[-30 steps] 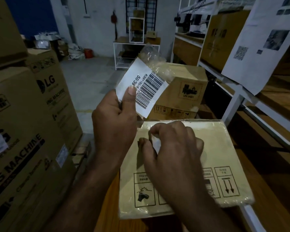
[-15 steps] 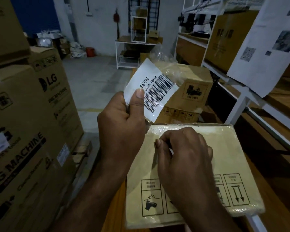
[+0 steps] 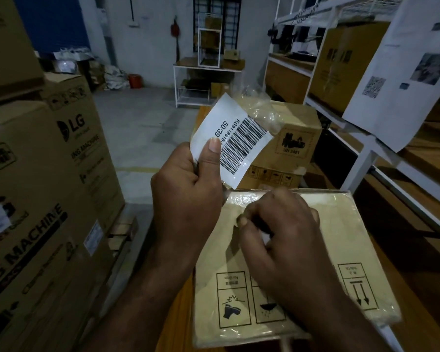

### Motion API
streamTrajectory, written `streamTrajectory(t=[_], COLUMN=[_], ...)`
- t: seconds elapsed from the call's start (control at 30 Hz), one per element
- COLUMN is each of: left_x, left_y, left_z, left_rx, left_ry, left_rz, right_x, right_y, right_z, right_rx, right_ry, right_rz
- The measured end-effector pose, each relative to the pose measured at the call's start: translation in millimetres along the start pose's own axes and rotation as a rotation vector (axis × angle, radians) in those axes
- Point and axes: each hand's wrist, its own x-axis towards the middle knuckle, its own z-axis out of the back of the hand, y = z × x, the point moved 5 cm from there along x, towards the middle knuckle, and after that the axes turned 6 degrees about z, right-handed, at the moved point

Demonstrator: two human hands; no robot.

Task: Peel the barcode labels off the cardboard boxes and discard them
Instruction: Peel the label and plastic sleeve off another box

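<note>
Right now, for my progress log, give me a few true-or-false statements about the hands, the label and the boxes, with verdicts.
1. The left hand pinches a barcode label held up off the boxes. True.
2. The right hand hangs idle beside the box. False: its curled fingers lie on top of the flat wrapped box.
3. The label's bars face the camera. True.
4. The LG boxes stack on the person's right. False: they stand on the left.
</note>
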Motion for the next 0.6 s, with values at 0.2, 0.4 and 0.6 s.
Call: streamTrajectory(t=[0.2, 0.4, 0.6], left_x=[-1.5, -0.6, -3.7], left_y=[0.6, -0.7, -1.0], left_z=[0.2, 0.9, 1.4], left_rx=[-0.016, -0.007, -0.03], left_ry=[0.004, 0.005, 0.016], left_rz=[0.004, -0.012, -0.005], right_x=[0.5, 3.0, 0.3], right_y=[-3.0, -7.2, -6.4], right_z=[-0.9, 0.8, 2.2], right_rx=[-0.026, 0.01, -0.032], right_ry=[-0.045, -0.008, 0.023], right_rz=[0.029, 0.032, 0.062])
